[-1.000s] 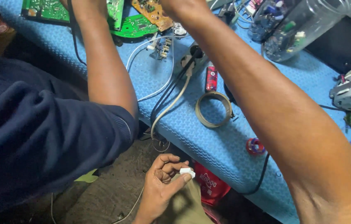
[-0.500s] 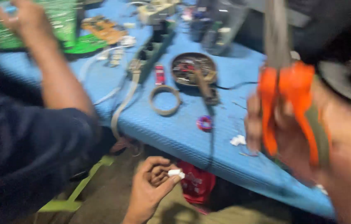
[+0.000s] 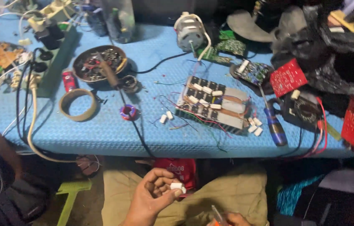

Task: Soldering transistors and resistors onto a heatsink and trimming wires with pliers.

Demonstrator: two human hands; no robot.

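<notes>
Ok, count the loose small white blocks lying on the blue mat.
5: two white blocks left of the circuit assembly, three at its right edge near the blue screwdriver. Others may be hidden.

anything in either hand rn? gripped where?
Left hand pinches a small white block by its end, between thumb and fingertips. Right hand is barely in frame, with a thin metal tip rising from it; grip cannot be told.

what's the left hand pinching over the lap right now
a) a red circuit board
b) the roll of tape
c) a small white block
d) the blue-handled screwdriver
c: the left hand pinches a small white block at its fingertips, while the blue-handled screwdriver and the tape roll lie on the blue table.
</notes>
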